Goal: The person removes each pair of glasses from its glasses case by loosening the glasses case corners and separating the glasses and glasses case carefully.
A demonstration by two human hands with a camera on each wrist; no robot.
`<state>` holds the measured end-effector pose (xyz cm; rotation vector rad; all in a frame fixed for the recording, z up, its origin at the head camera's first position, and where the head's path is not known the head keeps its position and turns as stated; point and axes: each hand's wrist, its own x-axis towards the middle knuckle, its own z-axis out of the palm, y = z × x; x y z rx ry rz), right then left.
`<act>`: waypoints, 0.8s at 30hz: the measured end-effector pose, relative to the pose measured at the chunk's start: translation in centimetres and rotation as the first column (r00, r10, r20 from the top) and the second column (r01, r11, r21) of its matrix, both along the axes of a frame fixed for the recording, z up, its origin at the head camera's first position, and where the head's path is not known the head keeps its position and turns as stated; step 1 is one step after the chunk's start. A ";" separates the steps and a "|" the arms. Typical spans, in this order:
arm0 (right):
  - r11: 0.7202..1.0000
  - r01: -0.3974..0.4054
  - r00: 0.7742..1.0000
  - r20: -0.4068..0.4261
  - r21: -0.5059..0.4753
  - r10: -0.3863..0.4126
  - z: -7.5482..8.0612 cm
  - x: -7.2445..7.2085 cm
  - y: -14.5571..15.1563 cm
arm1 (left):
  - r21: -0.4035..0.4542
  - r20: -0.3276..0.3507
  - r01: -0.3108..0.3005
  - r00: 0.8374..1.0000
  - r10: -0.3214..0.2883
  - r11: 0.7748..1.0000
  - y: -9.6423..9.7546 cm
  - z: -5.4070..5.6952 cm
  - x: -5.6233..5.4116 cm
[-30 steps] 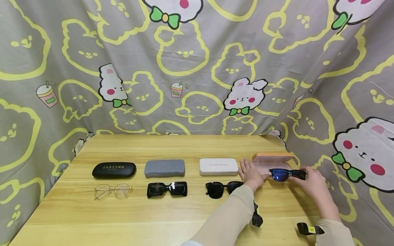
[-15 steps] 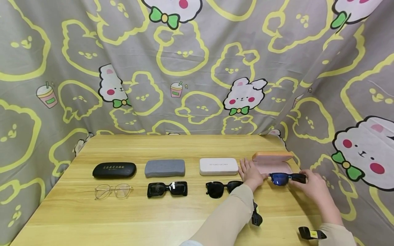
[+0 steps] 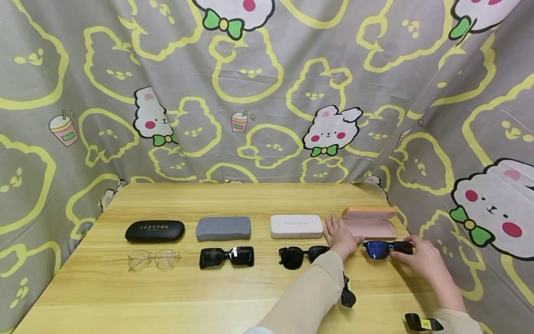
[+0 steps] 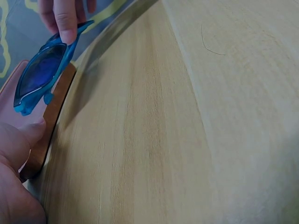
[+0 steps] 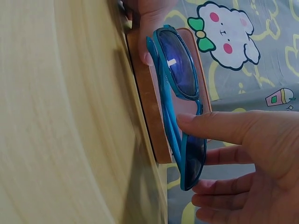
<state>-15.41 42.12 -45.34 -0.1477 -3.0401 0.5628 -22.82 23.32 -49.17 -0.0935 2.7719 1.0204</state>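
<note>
Blue-framed sunglasses (image 3: 377, 250) with dark blue lenses are pinched between thumb and fingers of my right hand (image 3: 425, 260), at the right lens. In the right wrist view their temples (image 5: 169, 112) look folded behind the lenses. They hang in front of an orange glasses case (image 3: 369, 228), which stands with its lid raised and pink lining bare. My left hand (image 3: 343, 239) lies with spread fingers at the case's left side, between it and a white glasses case (image 3: 296, 226). In the left wrist view its thumb (image 4: 32, 132) touches the case's rim.
A black case (image 3: 155, 231) and a grey-blue case (image 3: 223, 228) lie in the same row. In front are thin-rimmed glasses (image 3: 152, 260), rectangular black sunglasses (image 3: 226, 257) and black sunglasses (image 3: 292, 258) partly behind the left sleeve. Patterned curtains (image 3: 258, 106) border the wooden table (image 3: 167, 301).
The right hand has brought the blue sunglasses from over the open case's tray toward the table's front, exposing more pink lining. My left hand has stayed at the case.
</note>
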 end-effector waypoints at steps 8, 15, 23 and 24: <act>1.000 -0.013 1.000 0.017 0.004 0.013 -0.2 0.0 -0.1 | 0.000 -0.014 -0.005 1.000 0.005 1.000 0.1 -0.1 -0.1; 1.000 -0.011 0.998 0.055 0.001 0.011 -0.6 -0.1 -0.1 | 0.018 -0.007 -0.002 1.000 0.002 1.000 0.1 -0.2 -0.1; 0.999 -0.046 0.998 0.041 0.010 0.045 -0.7 0.0 -0.6 | 0.006 -0.010 -0.003 1.000 0.003 1.000 0.1 -0.2 0.0; 0.999 -0.048 0.998 0.038 0.013 0.047 -0.7 0.0 -0.6 | 0.007 -0.008 -0.002 1.000 0.002 1.000 0.1 -0.2 0.0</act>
